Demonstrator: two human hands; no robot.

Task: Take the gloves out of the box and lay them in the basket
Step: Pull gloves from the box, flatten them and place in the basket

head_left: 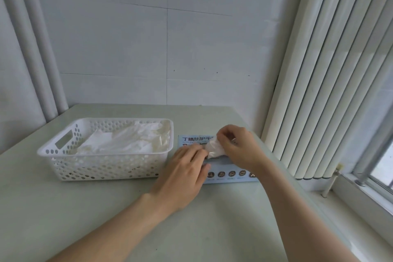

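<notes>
Box: a flat blue cardboard box (228, 174) with printed lettering and a row of round icons lies on the pale, smooth surface (106, 208), close to its right edge.
Glove: a thin, crumpled white glove (213, 148) stands up out of the middle of the box, between the two hands.
Right hand: the right hand (239, 148) is over the far side of the box, its fingers (223, 134) curled and pinching the top of the glove.
Left hand: the left hand (185, 174) lies on the near left part of the box, fingers nearly straight and pressing the lid down beside the glove; it grips nothing.
Basket: a white plastic basket (102, 166) sits just left of the box, rectangular with rounded corners, walls dotted with round holes and a slot handle in its left end.
Gloves already laid: a soft, wrinkled heap of white gloves (127, 140) fills the basket floor.
Room near the box: a wide stretch of surface runs from the box toward the person, crossed by both forearms.
Behind the box: a short strip of surface, then a wall (148, 49) of pale panels with thin seams.
Right of the box: the edge of the surface is close; past it hang long, vertical, cream blinds (329, 70), with a window sill (361, 200) lower down.
</notes>
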